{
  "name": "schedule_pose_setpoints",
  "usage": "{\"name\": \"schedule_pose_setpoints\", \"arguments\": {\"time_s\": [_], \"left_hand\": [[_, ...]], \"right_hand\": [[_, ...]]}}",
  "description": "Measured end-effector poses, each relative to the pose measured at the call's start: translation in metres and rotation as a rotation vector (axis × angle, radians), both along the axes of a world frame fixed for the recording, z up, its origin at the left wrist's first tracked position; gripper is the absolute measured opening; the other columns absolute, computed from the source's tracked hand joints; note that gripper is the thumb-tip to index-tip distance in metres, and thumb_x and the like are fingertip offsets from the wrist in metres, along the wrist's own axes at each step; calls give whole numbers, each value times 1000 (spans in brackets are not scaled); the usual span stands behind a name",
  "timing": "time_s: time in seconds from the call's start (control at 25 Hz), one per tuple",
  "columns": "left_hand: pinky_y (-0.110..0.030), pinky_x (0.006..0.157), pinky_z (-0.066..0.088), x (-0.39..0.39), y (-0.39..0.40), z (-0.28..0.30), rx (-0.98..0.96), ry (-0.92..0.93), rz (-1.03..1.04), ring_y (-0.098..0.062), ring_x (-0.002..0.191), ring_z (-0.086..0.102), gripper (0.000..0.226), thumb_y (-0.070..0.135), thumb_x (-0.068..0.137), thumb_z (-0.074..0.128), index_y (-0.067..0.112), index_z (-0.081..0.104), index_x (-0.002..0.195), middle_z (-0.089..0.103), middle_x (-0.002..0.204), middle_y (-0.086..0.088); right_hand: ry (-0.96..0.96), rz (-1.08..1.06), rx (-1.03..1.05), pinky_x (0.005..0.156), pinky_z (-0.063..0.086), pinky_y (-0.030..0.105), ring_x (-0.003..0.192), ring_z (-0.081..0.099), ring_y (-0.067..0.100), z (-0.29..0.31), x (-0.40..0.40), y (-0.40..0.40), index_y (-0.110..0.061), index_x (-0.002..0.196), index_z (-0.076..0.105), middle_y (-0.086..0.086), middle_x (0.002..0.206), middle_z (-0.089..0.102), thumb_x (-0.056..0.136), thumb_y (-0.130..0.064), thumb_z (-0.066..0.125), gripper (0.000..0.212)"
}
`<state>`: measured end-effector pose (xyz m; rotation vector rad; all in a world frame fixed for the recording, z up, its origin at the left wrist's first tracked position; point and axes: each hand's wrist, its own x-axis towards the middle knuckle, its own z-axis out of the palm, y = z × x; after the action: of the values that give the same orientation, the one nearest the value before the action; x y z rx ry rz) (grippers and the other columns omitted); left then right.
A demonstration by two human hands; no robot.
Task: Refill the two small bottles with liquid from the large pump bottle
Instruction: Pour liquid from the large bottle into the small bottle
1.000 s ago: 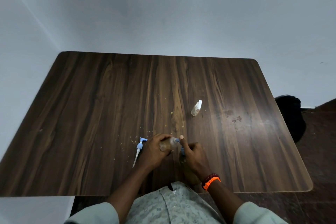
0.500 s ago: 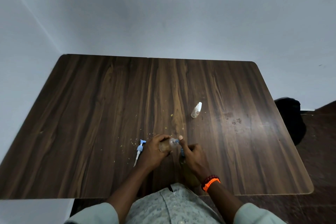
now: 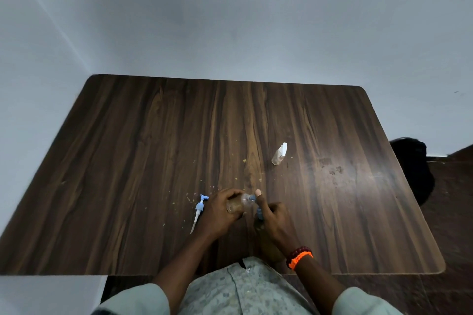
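My left hand (image 3: 217, 212) grips a clear bottle (image 3: 238, 206) with brownish liquid, tipped sideways with its blue-ringed neck pointing right. My right hand (image 3: 272, 217) is closed around a small item with a blue part (image 3: 259, 212) right under that neck, thumb raised against the neck; most of the item is hidden by the fingers. A blue-and-white pump head (image 3: 199, 208) with its long tube lies on the table just left of my left hand. A small clear spray bottle (image 3: 279, 153) with a white cap stands farther back to the right.
The dark wooden table (image 3: 128, 161) carries small yellowish crumbs near my hands and dried stains on the right. A dark object (image 3: 412, 171) sits on the floor beyond the table's right edge. Grey walls border the far and left sides.
Both hands keep the same hold and pose on the tipped bottle. Only the camera view has shifted slightly.
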<state>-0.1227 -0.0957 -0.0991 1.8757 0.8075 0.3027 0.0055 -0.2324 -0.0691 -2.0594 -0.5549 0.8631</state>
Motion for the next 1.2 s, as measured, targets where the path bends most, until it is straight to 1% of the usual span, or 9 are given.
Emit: {"name": "schedule_pose_setpoints", "arguments": {"time_s": [0.2,0.36,0.48,0.64,0.8,0.88,0.96,1.12,1.2], "left_hand": [[-41,96,60,0,-2,2,19,5,-5,-5,107,71,41,17,76,85,26,76,115,76,111,12],[-44,93,62,-1,-1,2,-9,-1,5,-7,107,72,40,24,77,86,31,74,115,76,112,13],[-46,93,63,-1,1,1,-14,8,-1,-8,109,72,41,29,77,85,34,73,116,76,113,14],[-44,97,60,-1,0,-3,9,18,-22,-8,110,71,46,24,72,84,32,74,116,75,114,13],[-43,97,61,-1,-1,-3,-18,-4,3,-7,109,71,41,22,77,85,29,74,116,76,113,13],[-43,97,61,-1,-1,-2,-8,-14,8,-7,108,72,40,22,78,86,28,75,115,77,112,12],[-43,96,61,-2,-1,-1,-3,-11,6,-8,108,72,42,22,75,86,29,75,115,77,112,12],[-43,99,59,-2,-3,-3,7,16,-6,-7,110,71,46,19,72,85,29,75,115,75,115,12],[-43,97,60,-1,-4,-3,-11,-2,3,-5,108,71,42,20,74,85,29,75,115,76,113,12]], "right_hand": [[-40,30,7,54,47,33,48,59,14,-4,0,0,4,65,72,18,59,71,101,-53,53,70],[-1,-12,-20,55,48,25,48,61,9,-4,1,2,1,61,71,13,59,72,96,-67,45,81],[-1,-26,-29,56,47,25,46,59,6,-3,0,2,-9,54,67,3,53,67,93,-71,45,76],[-32,3,-40,52,44,28,44,56,4,-2,1,-1,-12,57,69,-2,49,64,101,-52,52,62],[-39,-18,-57,57,48,31,51,62,13,-3,0,0,-5,58,70,13,59,71,92,-76,44,83],[-19,-11,-48,58,50,31,47,61,10,-2,-1,0,-1,59,70,14,58,72,89,-77,43,87],[8,-4,-48,59,51,31,48,62,10,9,-3,0,-5,57,69,10,54,69,91,-73,43,80],[-48,27,-81,59,46,37,53,52,8,20,-3,-1,-19,58,56,-2,58,57,104,-45,50,54],[-30,13,-81,61,49,35,52,55,10,18,-3,0,-16,57,59,3,57,61,100,-61,46,64]]}}
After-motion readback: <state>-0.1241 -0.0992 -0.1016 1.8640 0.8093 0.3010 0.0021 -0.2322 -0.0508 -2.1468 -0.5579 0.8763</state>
